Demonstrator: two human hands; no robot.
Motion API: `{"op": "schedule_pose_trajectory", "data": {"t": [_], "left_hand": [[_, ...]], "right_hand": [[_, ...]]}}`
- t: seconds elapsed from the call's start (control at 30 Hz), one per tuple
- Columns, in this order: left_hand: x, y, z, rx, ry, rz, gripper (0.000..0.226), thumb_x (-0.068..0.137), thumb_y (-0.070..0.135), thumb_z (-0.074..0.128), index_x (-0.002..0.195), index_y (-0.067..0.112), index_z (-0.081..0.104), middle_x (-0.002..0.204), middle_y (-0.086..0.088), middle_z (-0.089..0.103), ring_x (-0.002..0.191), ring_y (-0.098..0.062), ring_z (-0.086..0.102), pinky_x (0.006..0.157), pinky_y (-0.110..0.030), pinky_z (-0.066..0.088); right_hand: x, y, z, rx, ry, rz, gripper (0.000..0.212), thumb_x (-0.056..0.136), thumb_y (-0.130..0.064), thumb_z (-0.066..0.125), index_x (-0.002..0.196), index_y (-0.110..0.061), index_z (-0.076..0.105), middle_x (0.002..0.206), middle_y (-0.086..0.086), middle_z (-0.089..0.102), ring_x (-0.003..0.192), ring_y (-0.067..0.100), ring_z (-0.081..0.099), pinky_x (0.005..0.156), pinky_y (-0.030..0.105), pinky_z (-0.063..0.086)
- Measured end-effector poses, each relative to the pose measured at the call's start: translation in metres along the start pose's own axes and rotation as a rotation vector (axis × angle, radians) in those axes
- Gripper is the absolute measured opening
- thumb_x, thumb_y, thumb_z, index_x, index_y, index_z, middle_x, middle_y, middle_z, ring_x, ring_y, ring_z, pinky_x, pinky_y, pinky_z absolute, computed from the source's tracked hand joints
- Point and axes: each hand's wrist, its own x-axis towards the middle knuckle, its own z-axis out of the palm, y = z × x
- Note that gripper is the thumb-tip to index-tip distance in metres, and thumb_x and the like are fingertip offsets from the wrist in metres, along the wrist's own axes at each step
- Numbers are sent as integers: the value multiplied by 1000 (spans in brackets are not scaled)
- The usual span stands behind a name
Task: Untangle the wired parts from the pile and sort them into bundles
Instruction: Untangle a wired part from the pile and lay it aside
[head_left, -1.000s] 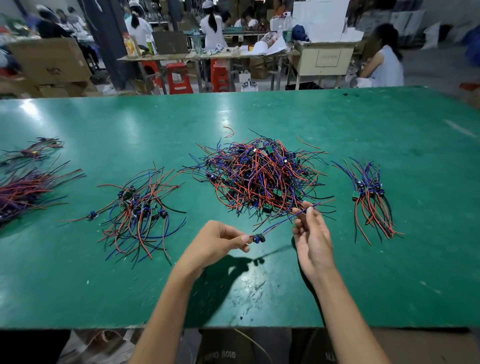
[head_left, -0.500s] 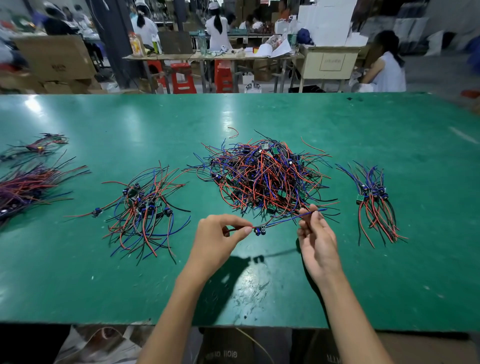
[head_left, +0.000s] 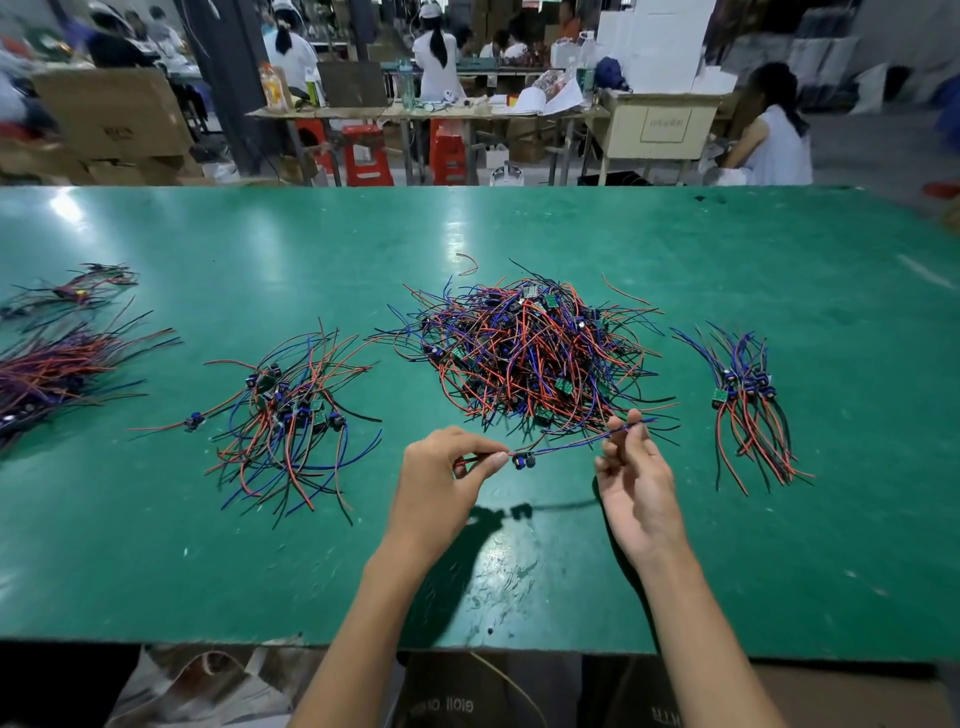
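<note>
— Hands first: what are they doing in the head view?

— Both hands sit apart just below the middle of the frame. The left hand (head_left: 441, 470) pinches the red end of a single wired part with a small blue and black component (head_left: 523, 460) between thumb and forefinger. The right hand (head_left: 636, 480) is raised with its palm turned inward, and its fingertips (head_left: 623, 423) pinch the blue wire end of the same part. The part hangs stretched between them, above the green desk (head_left: 208, 561), its shadow falling on the surface below.

— And the pile?

— A large tangled pile of red, blue and black wires with small green boards (head_left: 530, 353) lies at centre frame, just beyond the hands.

— Any sorted lots?

— Right of the pile, well apart from it, a small neat bundle of wired parts (head_left: 753, 400) lies with its wires running toward the lower edge. Left of centre is a loose spread of wired parts (head_left: 291, 415). At the far left edge, a dense bundle of red and dark wires (head_left: 57, 369) lies partly cut off, with a thin cluster (head_left: 83, 288) above it.
</note>
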Motion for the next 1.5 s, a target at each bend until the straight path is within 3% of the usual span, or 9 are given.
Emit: {"op": "schedule_pose_trajectory", "data": {"t": [0.37,0.53,0.7,0.83,0.93,1.1,1.27,1.37,1.5], "left_hand": [[-3,-2,4,215,-107,-247,25,96,48,61,96,28,76,88,15,69,85,-7,63,74,-29,43],[-1,-8,4,133,-153,-263,18,95,43,65,96,29,76,87,14,71,82,-5,64,75,-28,47],[-2,-10,15,-93,-201,-264,9,93,39,70,87,34,75,69,14,67,60,3,57,61,-15,41],[-6,-11,28,-286,-224,-288,7,91,35,73,90,30,77,70,3,69,62,-7,61,59,-20,44],[-8,-15,34,-420,-71,-341,8,92,25,72,92,20,78,70,-2,70,58,-7,61,54,-17,45],[8,-29,26,-775,271,-533,13,100,11,57,99,8,70,67,-1,61,48,-7,47,44,-18,41],[9,-32,28,-777,286,-527,13,102,9,54,101,6,66,68,-2,61,50,-7,48,45,-19,43],[9,-33,31,-732,279,-502,13,101,8,54,99,5,67,67,-1,60,49,-7,47,45,-18,42],[9,-35,33,-713,277,-490,13,101,8,55,98,5,67,66,-1,60,48,-8,47,45,-19,42]], "right_hand": [[-4,10,5,-184,110,-189,16,105,-16,52,105,-18,68,82,-5,75,66,1,58,64,14,48],[0,-6,16,-428,115,-245,15,108,-23,46,102,-20,60,85,4,78,68,23,75,47,33,59],[13,-54,31,-552,105,-321,16,108,-23,45,101,-24,60,81,2,77,50,24,70,37,29,53],[36,-109,40,-720,134,-425,16,108,-22,43,110,-20,58,80,-1,72,41,12,63,33,22,46],[71,-159,42,-904,165,-443,21,105,-23,45,115,-19,63,79,-1,68,37,9,54,33,18,43],[139,-205,31,-1336,236,-289,27,101,-23,52,117,-15,73,83,4,70,62,20,55,56,29,52],[161,-187,22,-1925,434,-300,38,99,-30,52,115,2,66,120,26,67,112,42,64,92,43,50],[153,-152,30,-1943,142,-340,33,96,-23,56,126,-13,64,123,16,68,115,36,62,94,40,49],[133,-97,34,-1831,-138,-180,31,98,-31,49,108,-16,74,106,4,75,101,27,66,96,37,51]]}}
